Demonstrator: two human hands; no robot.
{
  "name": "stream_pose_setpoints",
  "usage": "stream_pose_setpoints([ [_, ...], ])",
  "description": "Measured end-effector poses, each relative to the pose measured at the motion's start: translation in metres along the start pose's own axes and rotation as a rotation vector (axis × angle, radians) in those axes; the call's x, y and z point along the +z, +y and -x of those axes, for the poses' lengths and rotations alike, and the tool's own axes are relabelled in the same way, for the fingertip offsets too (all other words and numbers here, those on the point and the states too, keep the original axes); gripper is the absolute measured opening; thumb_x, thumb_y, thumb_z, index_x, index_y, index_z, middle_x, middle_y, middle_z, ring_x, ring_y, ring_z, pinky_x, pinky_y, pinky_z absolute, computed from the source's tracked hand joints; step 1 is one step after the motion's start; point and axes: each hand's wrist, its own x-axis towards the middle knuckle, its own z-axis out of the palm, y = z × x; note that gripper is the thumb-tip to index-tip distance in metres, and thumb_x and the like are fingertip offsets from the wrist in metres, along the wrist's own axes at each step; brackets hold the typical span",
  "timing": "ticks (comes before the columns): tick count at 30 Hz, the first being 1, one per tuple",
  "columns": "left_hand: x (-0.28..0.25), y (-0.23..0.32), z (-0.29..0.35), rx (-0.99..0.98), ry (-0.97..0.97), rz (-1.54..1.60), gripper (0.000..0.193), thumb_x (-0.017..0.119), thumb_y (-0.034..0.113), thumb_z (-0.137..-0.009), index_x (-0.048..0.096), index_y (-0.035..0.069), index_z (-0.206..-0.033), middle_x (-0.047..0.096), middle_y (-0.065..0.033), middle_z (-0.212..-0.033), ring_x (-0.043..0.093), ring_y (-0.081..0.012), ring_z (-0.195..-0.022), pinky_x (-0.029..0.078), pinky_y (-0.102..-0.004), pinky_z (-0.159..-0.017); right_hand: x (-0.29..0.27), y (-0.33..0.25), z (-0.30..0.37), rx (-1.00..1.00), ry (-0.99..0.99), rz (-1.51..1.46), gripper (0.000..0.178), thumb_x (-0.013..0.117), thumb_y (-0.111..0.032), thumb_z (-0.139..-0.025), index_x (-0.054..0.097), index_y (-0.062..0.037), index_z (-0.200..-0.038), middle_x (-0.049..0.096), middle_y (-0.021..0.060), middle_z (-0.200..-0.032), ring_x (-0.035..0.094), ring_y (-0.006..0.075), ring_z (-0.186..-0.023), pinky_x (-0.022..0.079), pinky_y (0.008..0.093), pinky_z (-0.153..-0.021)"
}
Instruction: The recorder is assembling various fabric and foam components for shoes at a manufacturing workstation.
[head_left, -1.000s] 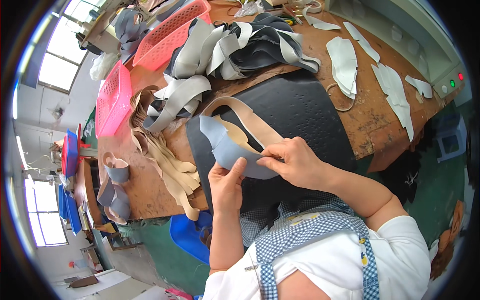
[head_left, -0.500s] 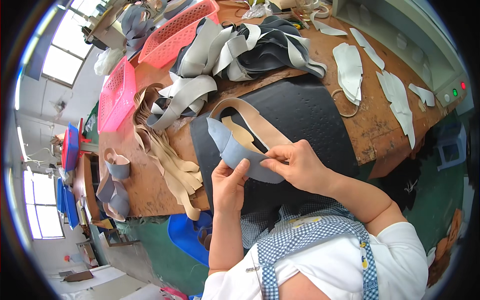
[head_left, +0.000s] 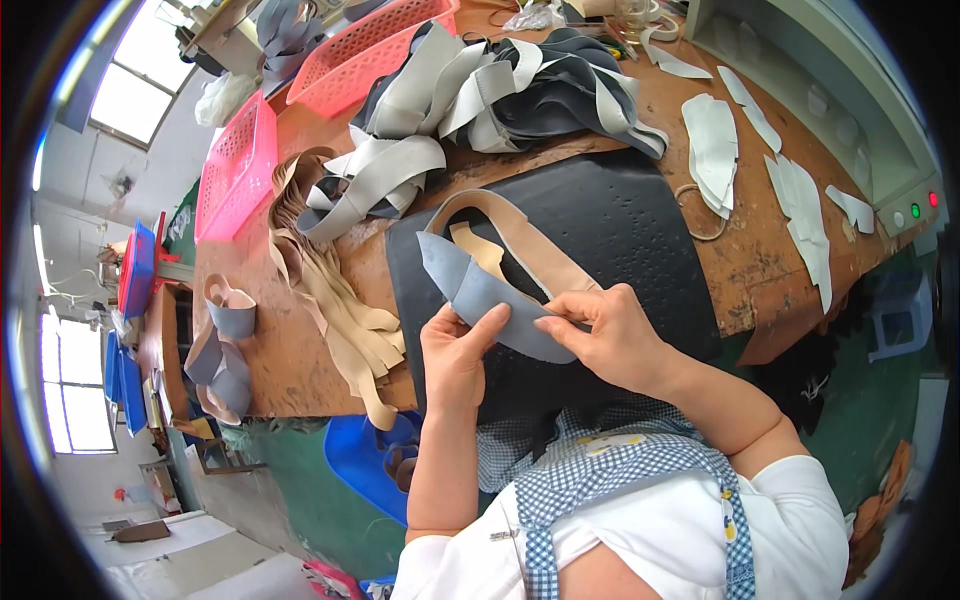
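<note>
A curved strip of leather-like material, blue-grey [head_left: 505,305] on one face and tan on the other, is looped over a black mat [head_left: 625,235]. My left hand [head_left: 458,352] pinches its lower left part, thumb on the blue-grey face and fingers mostly behind. At the right, my right hand [head_left: 610,338] grips the strip near its end, fingertips closed on the upper edge. The tan band [head_left: 540,250] arches behind and comes down toward my right hand. Inside the loop shows a small yellowish-beige piece [head_left: 480,248]; how it is joined cannot be seen.
Long beige strips [head_left: 340,310] hang over the bench edge at left, beside blue-grey loops [head_left: 228,375]. A pile of grey and black strips [head_left: 510,100] lies behind the mat, with pink baskets [head_left: 238,165] further left. White pattern pieces [head_left: 710,155] lie at right near a pale cabinet.
Both hands keep their hold on the strip, and its loop keeps nearly the same shape. The surroundings have shifted slightly in the picture. Little else differs.
</note>
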Motion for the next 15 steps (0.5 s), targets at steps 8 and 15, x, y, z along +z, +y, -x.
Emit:
stream_pose_setpoints([
  [8,0.011,-0.006,0.012,0.128,-0.047,-0.137,0.018,0.074,0.004,-0.087,0.070,-0.003,-0.103,0.071,-0.0030,-0.093,0.063,-0.0078,-0.082,0.051,-0.0234,-0.076,-0.013,-0.008,-0.009,0.032,-0.064,0.068,0.017,0.066,-0.008,-0.093,0.071,0.0054,-0.101,0.067,0.0062,-0.069,0.053,0.0029,-0.062,0.043,0.0230,-0.053],
  [15,-0.004,0.007,0.002,0.034,0.011,-0.008,0.012,0.074,0.004,-0.088,0.069,-0.001,-0.097,0.070,-0.0034,-0.088,0.065,-0.0092,-0.078,0.055,-0.0243,-0.075,-0.007,-0.007,0.002,0.003,-0.066,-0.001,0.016,0.067,-0.008,-0.092,0.071,0.0050,-0.101,0.067,0.0056,-0.068,0.054,0.0035,-0.061,0.044,0.0230,-0.054],
])
